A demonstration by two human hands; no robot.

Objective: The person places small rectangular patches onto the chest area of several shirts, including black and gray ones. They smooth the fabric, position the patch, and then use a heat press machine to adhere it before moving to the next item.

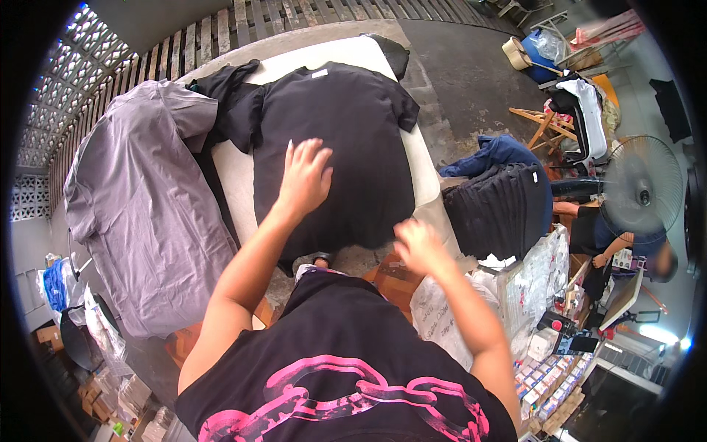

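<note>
A black T-shirt [342, 166] lies spread on a white padded board [436, 160], its collar with a white label at the far end and its hem towards me. My left hand [306, 179] is over the left-middle of the shirt, palm down and fingers slightly apart, with nothing in it. At the near right corner of the hem is my right hand [422, 246], blurred, its fingers curled. Whether it grips the fabric cannot be made out. Left of the board, a grey T-shirt [154, 210] hangs draped, and dark garments [229, 105] are bunched between it and the black shirt.
Several folded black garments [491, 210] are stacked on the right, beside a dark blue cloth [489, 152]. Beyond them stands a pedestal fan [640, 188], with another person [596, 237] behind it. A plastic bag [442, 315] with writing rests by my right arm. Wooden slats [248, 25] line the far side.
</note>
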